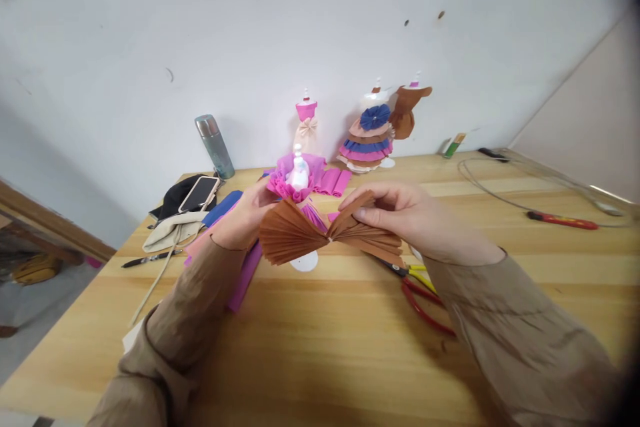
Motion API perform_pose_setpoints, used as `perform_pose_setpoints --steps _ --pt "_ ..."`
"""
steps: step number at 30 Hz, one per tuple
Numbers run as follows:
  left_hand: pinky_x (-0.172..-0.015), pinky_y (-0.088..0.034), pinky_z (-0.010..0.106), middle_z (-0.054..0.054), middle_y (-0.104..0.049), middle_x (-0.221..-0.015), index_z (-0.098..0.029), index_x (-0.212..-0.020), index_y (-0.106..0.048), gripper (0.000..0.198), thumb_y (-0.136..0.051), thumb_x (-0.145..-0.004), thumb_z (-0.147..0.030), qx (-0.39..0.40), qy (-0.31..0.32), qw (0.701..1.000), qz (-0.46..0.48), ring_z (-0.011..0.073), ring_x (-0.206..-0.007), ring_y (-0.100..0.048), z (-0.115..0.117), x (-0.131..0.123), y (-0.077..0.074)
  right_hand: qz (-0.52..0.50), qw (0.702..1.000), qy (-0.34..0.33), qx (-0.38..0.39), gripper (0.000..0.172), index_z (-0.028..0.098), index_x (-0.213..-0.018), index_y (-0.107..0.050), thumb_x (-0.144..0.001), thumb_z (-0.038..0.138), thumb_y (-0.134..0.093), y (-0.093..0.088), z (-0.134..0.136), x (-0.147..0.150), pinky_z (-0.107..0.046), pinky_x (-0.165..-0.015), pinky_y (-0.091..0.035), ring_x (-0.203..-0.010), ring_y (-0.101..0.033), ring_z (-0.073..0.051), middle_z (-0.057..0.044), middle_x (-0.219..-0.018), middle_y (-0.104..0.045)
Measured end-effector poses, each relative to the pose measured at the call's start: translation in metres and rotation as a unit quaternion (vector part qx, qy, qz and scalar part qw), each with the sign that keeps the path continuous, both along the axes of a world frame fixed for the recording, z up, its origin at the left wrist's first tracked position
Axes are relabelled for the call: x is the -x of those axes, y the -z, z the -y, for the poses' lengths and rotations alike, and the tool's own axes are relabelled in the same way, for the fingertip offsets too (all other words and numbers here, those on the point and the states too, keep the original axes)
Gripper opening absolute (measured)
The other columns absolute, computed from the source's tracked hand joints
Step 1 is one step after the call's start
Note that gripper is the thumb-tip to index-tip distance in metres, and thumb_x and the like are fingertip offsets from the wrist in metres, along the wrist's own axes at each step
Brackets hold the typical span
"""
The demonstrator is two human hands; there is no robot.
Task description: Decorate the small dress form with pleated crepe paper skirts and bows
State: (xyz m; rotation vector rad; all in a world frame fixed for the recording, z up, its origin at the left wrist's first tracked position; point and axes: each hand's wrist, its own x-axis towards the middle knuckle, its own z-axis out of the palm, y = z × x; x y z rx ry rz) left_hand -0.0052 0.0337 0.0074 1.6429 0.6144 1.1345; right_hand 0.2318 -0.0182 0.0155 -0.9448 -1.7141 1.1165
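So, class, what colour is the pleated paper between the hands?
Brown; the pleated paper shows best in the head view.

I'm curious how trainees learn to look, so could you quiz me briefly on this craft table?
1. True or false: the left hand and right hand both hold the brown pleated paper fan.
2. What lies on the table just by the right wrist? A red-handled pliers B hammer C stapler
3. On which side of the hands does the phone lie?
Key: 1 true; 2 A; 3 the person's left.
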Motion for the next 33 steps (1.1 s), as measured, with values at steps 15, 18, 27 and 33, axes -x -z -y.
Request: perform_pose_setpoints --steps 15,18,27,33 --pt "-0.056 -0.048 0.028 0.006 -0.070 -0.068 -0.023 -0.079 -0.078 0.020 -0.067 -0.081 -0.039 0.227 0.213 0.931 -0.191 0.0156 -0.058 -0.062 0.121 -0.031 -0.012 0.135 0.986 0.085 -0.053 0.018 0.021 -0.084 -0.075 -0.081 0.024 -0.057 -0.029 0.029 -0.006 -0.031 -0.070 -0.055 -0.080 -0.071 -0.022 -0.005 -0.086 -0.077" --pt "-0.046 -0.042 0.023 0.005 -0.068 -0.070 -0.018 -0.092 -0.073 0.046 -0.075 -0.068 -0.057 0.381 0.195 0.903 -0.023 0.0104 -0.047 -0.054 0.113 -0.056 0.031 0.163 0.978 0.111 -0.066 0.020 0.022 -0.083 -0.075 -0.081 0.026 -0.056 -0.034 0.040 -0.009 -0.029 -0.061 -0.053 -0.074 -0.070 -0.021 -0.005 -0.084 -0.076" --pt "-0.038 -0.030 0.018 0.001 -0.061 -0.063 -0.014 -0.069 -0.065 0.037 -0.079 -0.069 -0.048 0.388 0.052 0.901 0.188 0.0046 -0.041 -0.046 0.106 -0.071 0.046 0.235 0.971 0.029 -0.032 0.022 0.019 -0.084 -0.073 -0.081 0.018 -0.051 -0.008 0.035 -0.011 -0.029 -0.065 -0.049 -0.071 -0.066 -0.018 -0.004 -0.079 -0.073" --pt "-0.036 -0.026 0.018 -0.001 -0.056 -0.055 -0.014 -0.065 -0.059 0.042 -0.080 -0.066 -0.050 0.408 0.025 0.907 0.107 0.0044 -0.038 -0.043 0.108 -0.067 0.055 0.322 0.946 -0.020 -0.040 0.025 0.021 -0.103 -0.069 -0.079 0.026 -0.061 -0.003 0.041 -0.018 -0.031 -0.077 -0.047 -0.087 -0.064 -0.020 -0.004 -0.098 -0.072"
